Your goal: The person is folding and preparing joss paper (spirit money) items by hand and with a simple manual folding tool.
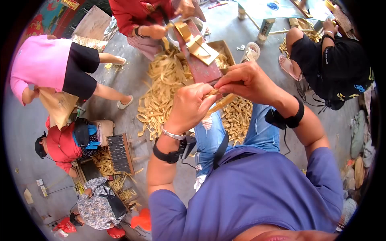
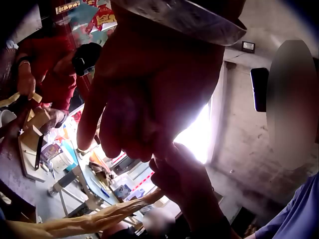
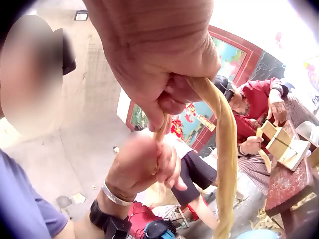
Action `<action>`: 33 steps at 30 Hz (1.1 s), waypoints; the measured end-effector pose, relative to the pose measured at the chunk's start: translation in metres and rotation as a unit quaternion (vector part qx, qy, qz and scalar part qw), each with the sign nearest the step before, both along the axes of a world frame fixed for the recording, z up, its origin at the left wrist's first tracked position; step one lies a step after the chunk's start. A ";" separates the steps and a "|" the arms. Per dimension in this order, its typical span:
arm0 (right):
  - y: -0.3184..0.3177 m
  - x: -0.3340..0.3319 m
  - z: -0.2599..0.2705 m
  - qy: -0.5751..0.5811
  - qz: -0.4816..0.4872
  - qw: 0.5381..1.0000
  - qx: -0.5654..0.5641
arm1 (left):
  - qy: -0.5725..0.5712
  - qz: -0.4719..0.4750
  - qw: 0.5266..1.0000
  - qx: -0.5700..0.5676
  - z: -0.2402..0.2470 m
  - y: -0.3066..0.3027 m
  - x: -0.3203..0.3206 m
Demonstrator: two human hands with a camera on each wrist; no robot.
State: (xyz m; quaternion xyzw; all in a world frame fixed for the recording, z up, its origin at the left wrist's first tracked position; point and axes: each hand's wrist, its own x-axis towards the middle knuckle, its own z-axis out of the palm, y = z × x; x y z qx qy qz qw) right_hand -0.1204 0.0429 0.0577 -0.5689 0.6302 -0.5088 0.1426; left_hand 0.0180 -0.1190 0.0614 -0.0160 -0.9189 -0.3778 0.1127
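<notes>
In the head view my left hand [image 1: 185, 105] and right hand [image 1: 248, 81] meet above my lap, both pinching a long tan strip [image 1: 222, 103]. Its flat, slightly twisted length [image 3: 225, 134] hangs down from my right fingers in the right wrist view, while a short section [image 3: 160, 130] runs between the two hands. My left hand [image 3: 137, 162] grips that section with curled fingers. In the left wrist view the strip [image 2: 99, 219] trails off to the lower left, and the back of my left hand [image 2: 154, 79] looks dark against the light.
A heap of similar strips [image 1: 165, 78] lies on the floor beyond my knees. A person in red works at a red bench [image 1: 201, 69] with a wooden block [image 1: 203, 49] on it. Other people are at both sides; a glass-topped table [image 1: 277, 11] stands back right.
</notes>
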 end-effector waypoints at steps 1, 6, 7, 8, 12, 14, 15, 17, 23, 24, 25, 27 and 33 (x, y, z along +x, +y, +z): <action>0.003 -0.002 -0.004 0.006 0.001 1.000 0.014 | -0.031 -0.014 0.999 -0.006 -0.004 0.000 0.000; 0.002 -0.012 -0.034 -0.089 -0.052 0.992 0.072 | -0.085 0.029 0.983 0.159 -0.016 -0.004 -0.004; 0.000 -0.017 -0.037 -0.136 -0.073 0.984 0.086 | -0.049 0.055 0.972 0.222 -0.017 -0.003 -0.008; 0.004 -0.020 -0.034 -0.234 -0.048 0.960 0.149 | 0.002 0.071 0.985 0.158 -0.011 -0.004 -0.010; 0.004 -0.023 -0.051 -0.403 0.016 0.897 0.181 | 0.148 0.045 0.988 -0.010 -0.020 -0.003 -0.023; 0.001 -0.015 -0.049 -0.223 0.003 0.970 0.101 | 0.128 0.042 0.987 -0.092 -0.020 -0.009 -0.027; 0.000 -0.012 -0.047 -0.130 -0.005 0.990 0.059 | 0.117 0.040 0.983 -0.134 -0.020 -0.012 -0.029; 0.001 -0.013 -0.038 0.000 0.004 0.997 0.075 | 0.072 -0.019 0.989 -0.125 -0.017 -0.011 -0.031; 0.013 -0.024 -0.010 0.184 0.070 0.974 0.109 | -0.049 -0.131 0.990 -0.002 -0.011 -0.003 -0.021; 0.017 -0.025 -0.008 0.167 0.082 0.976 0.113 | -0.080 -0.134 0.988 -0.012 -0.008 -0.004 -0.015; 0.022 -0.026 -0.006 0.151 0.096 0.977 0.118 | -0.112 -0.135 0.984 -0.021 -0.006 -0.004 -0.008; 0.023 -0.024 -0.008 0.136 0.096 0.980 0.109 | -0.144 -0.125 0.982 0.012 -0.004 -0.008 0.001; 0.010 -0.031 -0.017 -0.050 -0.014 0.989 0.138 | -0.202 0.010 0.817 0.539 -0.014 -0.025 0.006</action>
